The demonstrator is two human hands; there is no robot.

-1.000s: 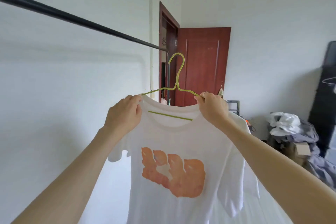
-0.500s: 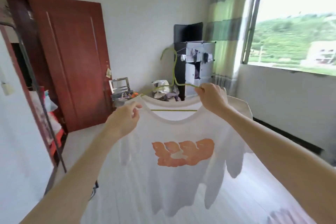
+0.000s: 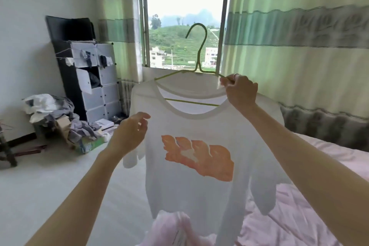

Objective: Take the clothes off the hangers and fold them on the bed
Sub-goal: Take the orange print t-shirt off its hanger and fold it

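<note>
A white T-shirt with an orange print hangs on a thin green wire hanger in front of me, above the pink bed. My right hand pinches the hanger's right shoulder together with the shirt's collar and holds it all up. My left hand floats just left of the shirt's left shoulder with its fingers spread, touching nothing that I can make out.
A window with green striped curtains faces me. To the left a plastic cube cabinet stands by a pile of clothes and boxes on the pale floor. Pink cloth lies bunched at the bottom.
My view has swung right from the door to the window and bed. The left hand has let go of the hanger's left shoulder and dropped lower; the right hand keeps its hold.
</note>
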